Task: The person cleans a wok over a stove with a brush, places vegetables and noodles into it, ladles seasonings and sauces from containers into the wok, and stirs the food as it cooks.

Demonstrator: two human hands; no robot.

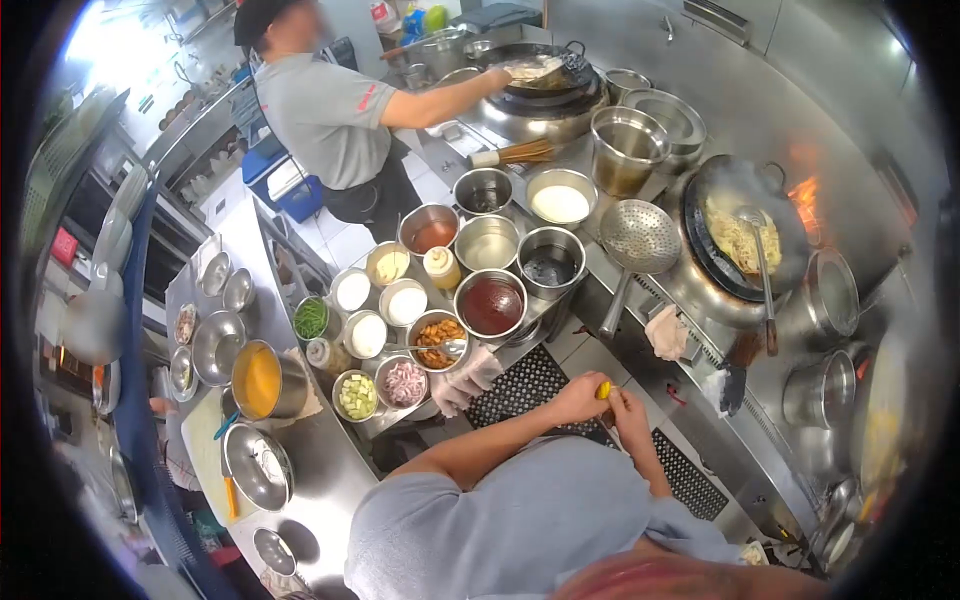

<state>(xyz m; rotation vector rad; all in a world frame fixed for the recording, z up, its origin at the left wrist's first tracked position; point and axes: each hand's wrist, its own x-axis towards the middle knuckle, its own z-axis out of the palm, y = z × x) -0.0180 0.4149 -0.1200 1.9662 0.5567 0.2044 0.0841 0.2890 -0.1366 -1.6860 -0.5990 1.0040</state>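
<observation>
My left hand (578,400) is closed around a small yellow object (603,390), whose tip sticks out between my two hands. Its kind is too small to tell. Right beside it, my right hand (628,415) has its fingers curled; whether it also grips something is hidden. Both hands are held in front of my body, above the floor mat (520,385) between the counters. To the right, a wok (690,240) on the stove holds steaming noodles (738,232) with a ladle (765,270) resting in it. Flames (806,205) rise behind the wok.
A perforated skimmer (638,237) and a crumpled cloth (667,332) lie on the stove's edge. Several metal pots of sauce, such as a dark red one (491,304), and chopped onion (404,384) crowd the counter ahead. A co-worker (325,110) works at another wok (540,75).
</observation>
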